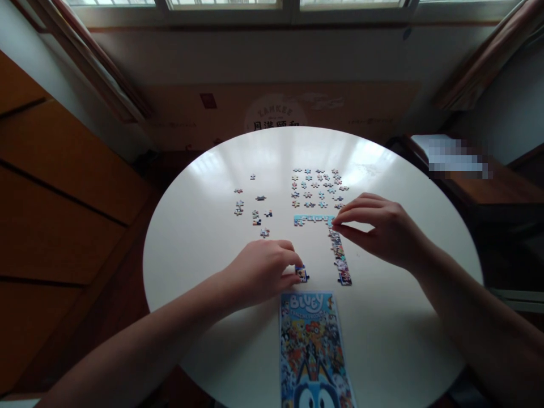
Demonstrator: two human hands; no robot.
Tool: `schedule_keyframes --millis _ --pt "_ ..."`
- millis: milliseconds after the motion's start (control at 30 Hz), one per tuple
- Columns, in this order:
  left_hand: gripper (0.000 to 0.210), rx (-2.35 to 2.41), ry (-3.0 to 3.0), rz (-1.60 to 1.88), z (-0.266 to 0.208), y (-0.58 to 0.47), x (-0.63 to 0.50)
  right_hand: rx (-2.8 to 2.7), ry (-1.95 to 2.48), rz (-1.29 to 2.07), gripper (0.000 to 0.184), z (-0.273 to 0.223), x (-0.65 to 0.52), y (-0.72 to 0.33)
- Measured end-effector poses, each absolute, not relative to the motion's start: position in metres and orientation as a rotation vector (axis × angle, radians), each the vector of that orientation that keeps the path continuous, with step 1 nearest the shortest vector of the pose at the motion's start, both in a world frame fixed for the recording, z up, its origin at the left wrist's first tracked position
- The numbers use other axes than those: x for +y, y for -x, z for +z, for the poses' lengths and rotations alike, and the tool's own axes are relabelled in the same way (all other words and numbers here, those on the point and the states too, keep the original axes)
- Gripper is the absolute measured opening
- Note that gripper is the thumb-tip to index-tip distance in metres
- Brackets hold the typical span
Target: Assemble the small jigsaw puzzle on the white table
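My left hand [266, 266] is closed, thumb and index finger on a dark blue and yellow puzzle piece [302, 275] lying on the table. My right hand [380, 226] pinches at the upper right corner of the joined puzzle strip, its fingertips partly covering a puzzle piece [331, 222] there. From that corner a light-blue top row [312, 219] runs left, and a multicoloured side column [340, 258] runs down toward me. Below both hands lies the printed Bluey picture sheet [312, 340], cut off by the lower frame edge.
Loose puzzle pieces [315, 185] lie in rough rows beyond the strip. Several more pieces [256, 217] are scattered to the left. All rest on a round white table [182, 226]. A wooden cabinet [55, 187] stands left, and a side table [467, 181] stands right.
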State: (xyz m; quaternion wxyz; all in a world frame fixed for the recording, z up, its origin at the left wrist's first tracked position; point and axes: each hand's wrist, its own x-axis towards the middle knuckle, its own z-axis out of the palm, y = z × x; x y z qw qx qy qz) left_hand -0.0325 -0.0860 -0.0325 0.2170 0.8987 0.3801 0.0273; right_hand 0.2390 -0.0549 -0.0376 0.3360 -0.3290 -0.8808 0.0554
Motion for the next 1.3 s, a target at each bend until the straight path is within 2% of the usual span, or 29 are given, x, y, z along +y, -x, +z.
schedule_keyframes --millis 533,867,967,1067,1133,1233,1267,1300 --pt "0.016 1.016 -2.512 0.061 -0.039 0.027 -0.082 -2.249 1.028 0.242 0.013 -0.047 -0.052 -0.236" --pt "0.012 0.933 -2.491 0.185 -0.041 0.028 -0.082 -1.958 1.06 0.199 0.006 -0.046 -0.06 -0.23" --pt "0.009 0.903 -2.483 0.364 -0.035 0.032 -0.081 -1.888 1.036 0.197 0.007 -0.047 -0.059 -0.229" --pt "0.017 1.037 -2.411 0.728 -0.026 0.043 -0.076 -1.833 1.057 0.223 0.009 -0.049 -0.06 -0.229" --pt "0.029 1.193 -2.253 1.066 -0.022 0.058 -0.067 -1.777 1.049 0.28 0.016 -0.051 -0.061 -0.229" --pt "0.057 1.348 -1.881 1.508 -0.022 0.086 -0.045 -1.666 1.016 0.296 0.045 -0.053 -0.061 -0.229" --pt "0.067 1.371 -1.766 1.609 -0.023 0.097 -0.036 -1.65 0.99 0.294 0.047 -0.053 -0.061 -0.23" --pt "0.075 1.38 -1.663 1.676 -0.025 0.106 -0.027 -1.652 0.957 0.27 0.042 -0.052 -0.062 -0.23"
